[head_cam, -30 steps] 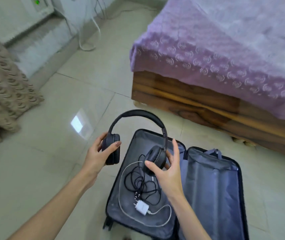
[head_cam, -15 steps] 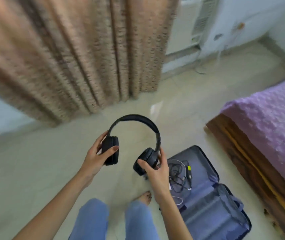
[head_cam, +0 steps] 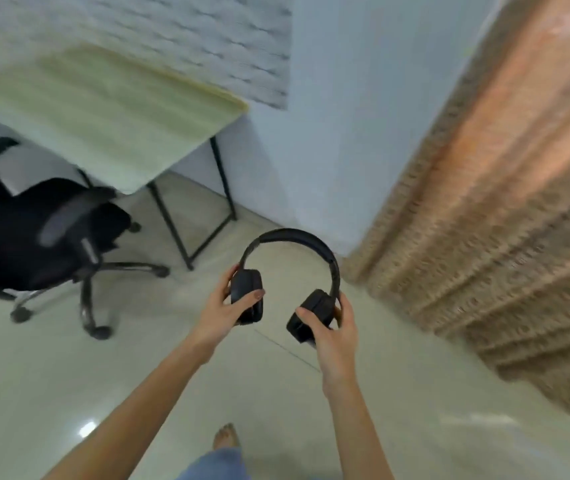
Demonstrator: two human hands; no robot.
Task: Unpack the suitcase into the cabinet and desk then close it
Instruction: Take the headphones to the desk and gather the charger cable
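Two grips hold the black headphones [head_cam: 290, 237] above the floor [head_cam: 415, 393]: left hand [head_cam: 223, 311] fingers clamped on one side, right hand [head_cam: 334, 336] fingers on the other. Desk [head_cam: 103, 109] stands ahead, well apart (unpacking apparently midway); placement and closing the unseen suitcase remain.

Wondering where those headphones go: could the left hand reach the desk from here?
Probably not yet. The left hand, gripping the headphones, is well short of the desk; only bare floor lies between.
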